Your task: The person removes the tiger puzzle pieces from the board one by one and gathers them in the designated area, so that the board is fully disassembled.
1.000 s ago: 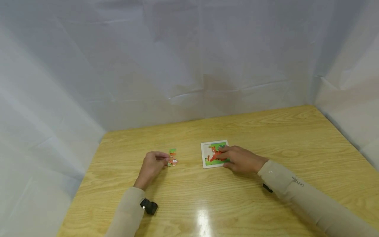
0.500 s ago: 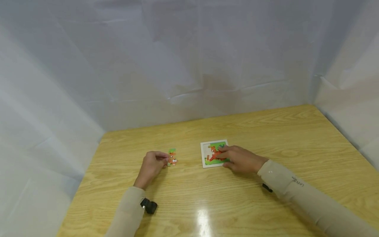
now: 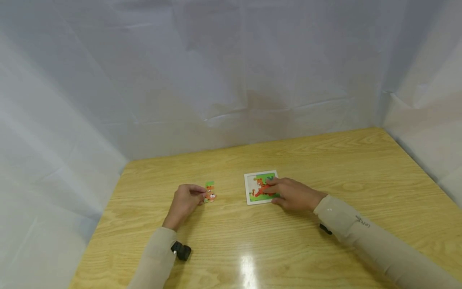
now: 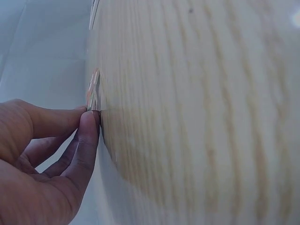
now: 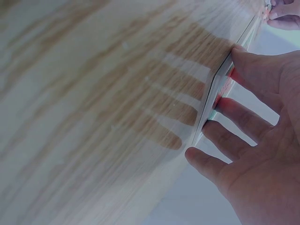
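In the head view my left hand (image 3: 185, 202) pinches the left edge of a small strip of jigsaw puzzle pieces (image 3: 210, 192), coloured green and orange. Thumb and index finger meet at the edge of these puzzle pieces (image 4: 93, 89) in the left wrist view, low at the table surface. To the right lies a square jigsaw puzzle board (image 3: 247, 188) with a white frame and an orange animal on green; its left part shows a bare pale patch. My right hand (image 3: 294, 194) rests on the board's right side with fingers spread, hiding that part. In the right wrist view the fingertips touch the board's edge (image 5: 213, 86).
A wooden table (image 3: 223, 233) with a glossy light reflection carries everything. White sheeting (image 3: 202, 80) hangs behind the table and at both sides. Black wrist cameras sit on both sleeves, the left camera (image 3: 182, 251) being plainest.
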Available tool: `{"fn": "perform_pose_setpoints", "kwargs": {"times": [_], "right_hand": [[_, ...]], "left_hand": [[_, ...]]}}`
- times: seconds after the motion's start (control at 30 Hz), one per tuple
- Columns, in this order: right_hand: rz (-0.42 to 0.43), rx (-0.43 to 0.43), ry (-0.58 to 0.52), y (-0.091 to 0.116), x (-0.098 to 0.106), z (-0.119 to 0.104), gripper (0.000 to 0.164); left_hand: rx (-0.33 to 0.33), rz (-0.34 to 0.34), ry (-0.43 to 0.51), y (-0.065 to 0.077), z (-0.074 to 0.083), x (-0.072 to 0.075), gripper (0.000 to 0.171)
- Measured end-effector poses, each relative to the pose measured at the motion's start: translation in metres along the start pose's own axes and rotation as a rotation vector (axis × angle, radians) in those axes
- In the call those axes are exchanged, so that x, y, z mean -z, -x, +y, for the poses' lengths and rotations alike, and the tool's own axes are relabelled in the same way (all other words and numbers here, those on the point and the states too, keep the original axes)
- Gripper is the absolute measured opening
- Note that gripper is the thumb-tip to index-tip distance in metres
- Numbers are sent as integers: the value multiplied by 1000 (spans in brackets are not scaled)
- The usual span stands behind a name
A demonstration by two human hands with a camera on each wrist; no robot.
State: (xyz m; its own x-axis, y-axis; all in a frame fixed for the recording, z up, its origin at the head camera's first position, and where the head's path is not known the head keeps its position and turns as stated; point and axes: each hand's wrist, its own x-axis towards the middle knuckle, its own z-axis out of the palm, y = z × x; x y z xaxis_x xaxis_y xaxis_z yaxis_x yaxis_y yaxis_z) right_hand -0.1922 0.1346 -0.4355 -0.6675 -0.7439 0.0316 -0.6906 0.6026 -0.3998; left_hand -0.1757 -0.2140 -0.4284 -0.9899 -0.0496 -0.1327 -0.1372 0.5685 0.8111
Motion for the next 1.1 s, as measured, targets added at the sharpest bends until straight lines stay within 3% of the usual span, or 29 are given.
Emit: {"fn": "perform_pose_setpoints", "kwargs": {"times": [0.67,0.83,1.1], "right_hand": [[3,5,5,1,3,-3,42],[9,13,10,1,4,-4,41],[-5,6,9,0,3,-4,42]], "left_hand": [[-44,-8,-34,0,1,3,14],[-114,-17,-34,-2,8,-3,12],[-167,-77,-63,-3,28,-20,16]]}}
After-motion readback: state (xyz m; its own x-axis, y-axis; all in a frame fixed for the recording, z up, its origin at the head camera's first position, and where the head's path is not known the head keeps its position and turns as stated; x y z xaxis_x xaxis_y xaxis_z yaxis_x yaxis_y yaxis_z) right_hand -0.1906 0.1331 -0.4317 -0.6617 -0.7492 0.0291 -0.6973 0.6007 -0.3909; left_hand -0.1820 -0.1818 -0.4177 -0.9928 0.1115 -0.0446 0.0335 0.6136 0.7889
